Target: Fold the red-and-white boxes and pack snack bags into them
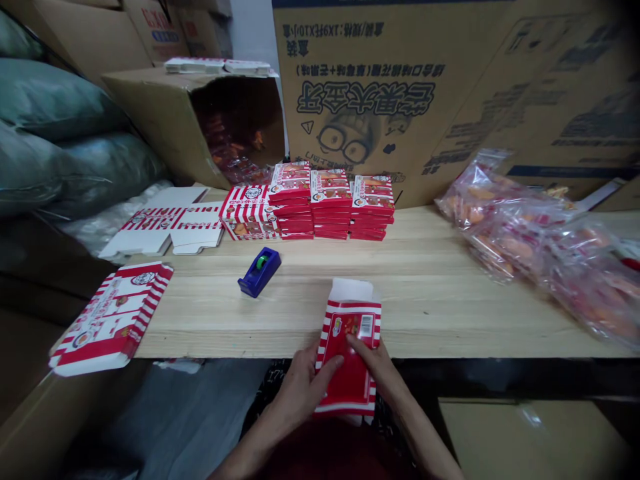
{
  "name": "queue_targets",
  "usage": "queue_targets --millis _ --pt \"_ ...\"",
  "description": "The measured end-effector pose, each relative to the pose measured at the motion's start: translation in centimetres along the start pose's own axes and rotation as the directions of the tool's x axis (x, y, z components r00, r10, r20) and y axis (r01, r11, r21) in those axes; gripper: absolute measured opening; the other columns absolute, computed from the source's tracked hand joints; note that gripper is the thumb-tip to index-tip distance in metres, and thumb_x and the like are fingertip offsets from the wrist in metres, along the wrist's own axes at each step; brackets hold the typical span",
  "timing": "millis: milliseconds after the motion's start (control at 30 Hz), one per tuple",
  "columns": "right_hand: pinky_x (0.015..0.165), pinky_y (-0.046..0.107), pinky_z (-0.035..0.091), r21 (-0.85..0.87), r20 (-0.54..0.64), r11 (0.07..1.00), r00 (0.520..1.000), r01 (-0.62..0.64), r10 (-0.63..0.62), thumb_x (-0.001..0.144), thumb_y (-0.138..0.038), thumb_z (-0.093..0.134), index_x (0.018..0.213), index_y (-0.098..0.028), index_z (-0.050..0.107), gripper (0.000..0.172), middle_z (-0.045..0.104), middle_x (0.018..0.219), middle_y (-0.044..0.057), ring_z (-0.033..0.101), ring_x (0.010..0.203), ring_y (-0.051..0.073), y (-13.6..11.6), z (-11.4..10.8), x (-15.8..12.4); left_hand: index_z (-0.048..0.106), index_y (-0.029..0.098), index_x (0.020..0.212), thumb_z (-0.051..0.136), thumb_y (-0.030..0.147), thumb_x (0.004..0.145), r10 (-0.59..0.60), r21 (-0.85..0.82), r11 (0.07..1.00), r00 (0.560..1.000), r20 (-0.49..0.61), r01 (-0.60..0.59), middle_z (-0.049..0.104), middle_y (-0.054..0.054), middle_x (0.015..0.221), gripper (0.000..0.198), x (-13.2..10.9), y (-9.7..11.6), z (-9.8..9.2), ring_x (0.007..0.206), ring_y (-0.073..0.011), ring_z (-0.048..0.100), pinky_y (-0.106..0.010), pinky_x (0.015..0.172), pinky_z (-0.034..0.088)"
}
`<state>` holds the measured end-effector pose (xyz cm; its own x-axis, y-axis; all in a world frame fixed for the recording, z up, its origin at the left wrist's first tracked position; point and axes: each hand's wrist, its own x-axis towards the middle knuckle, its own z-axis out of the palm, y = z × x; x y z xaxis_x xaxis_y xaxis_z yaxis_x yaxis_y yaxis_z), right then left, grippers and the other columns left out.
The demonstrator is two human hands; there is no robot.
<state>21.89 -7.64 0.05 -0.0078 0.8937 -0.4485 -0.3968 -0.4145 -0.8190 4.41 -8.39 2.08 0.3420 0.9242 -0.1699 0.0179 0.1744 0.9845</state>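
Observation:
A flat red-and-white striped carton with a barcode and an open white flap lies over the near edge of the wooden table. My left hand grips its left side, thumb on the red face. My right hand holds its right side, with the forefinger pressed on the face below the barcode. Both hands are closed on the carton.
A blue tape dispenser sits left of centre. Stacks of folded red cartons stand at the back, flat unfolded blanks and a pile at the left. Clear bags of snacks lie right. Large cardboard boxes stand behind.

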Motion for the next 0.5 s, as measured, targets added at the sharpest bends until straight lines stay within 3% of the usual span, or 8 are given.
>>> queue_targets --millis 133,267,400,500 --pt "0.1 0.049 0.056 -0.007 0.173 1.0 0.985 -0.024 0.025 0.068 -0.045 0.092 0.112 -0.025 0.075 0.051 0.08 0.117 0.008 0.074 0.111 0.033 -0.6 -1.4 0.1 0.074 0.019 0.119 0.068 0.048 0.092 -0.099 -0.2 0.976 0.994 -0.049 0.088 0.08 -0.01 0.103 0.04 0.7 -0.7 -1.0 0.082 -0.0268 0.074 -0.037 0.077 0.059" --pt "0.099 0.048 0.056 0.026 0.374 0.999 0.927 -0.023 0.011 0.06 -0.047 0.096 0.113 -0.025 0.076 0.061 0.081 0.113 0.009 0.075 0.107 0.032 -1.3 -2.8 0.7 0.074 0.019 0.116 0.075 0.046 0.088 -0.138 -0.297 0.944 0.99 0.034 0.142 0.08 -0.009 0.101 0.039 0.7 -0.5 -1.7 0.076 -0.023 0.074 -0.035 0.075 0.059" --pt "0.096 0.047 0.057 0.057 0.399 0.998 0.916 0.03 -0.05 0.058 -0.05 0.097 0.114 -0.024 0.075 0.066 0.082 0.107 0.009 0.077 0.101 0.03 -0.8 -3.0 1.7 0.072 0.018 0.116 0.073 0.043 0.09 -0.152 -0.305 0.937 0.985 0.076 0.168 0.08 -0.008 0.101 0.036 0.6 -1.6 -2.0 0.081 -0.023 0.074 -0.033 0.076 0.058" --pt "0.09 0.043 0.059 0.023 0.336 0.996 0.938 0.082 -0.086 0.062 -0.042 0.096 0.108 -0.022 0.076 0.055 0.083 0.099 0.007 0.078 0.092 0.027 -0.2 -2.8 2.6 0.072 0.016 0.113 0.071 0.045 0.092 -0.124 -0.245 0.961 0.991 0.039 0.13 0.078 -0.011 0.109 0.035 0.9 -2.6 -2.3 0.091 -0.0259 0.074 -0.034 0.079 0.058"
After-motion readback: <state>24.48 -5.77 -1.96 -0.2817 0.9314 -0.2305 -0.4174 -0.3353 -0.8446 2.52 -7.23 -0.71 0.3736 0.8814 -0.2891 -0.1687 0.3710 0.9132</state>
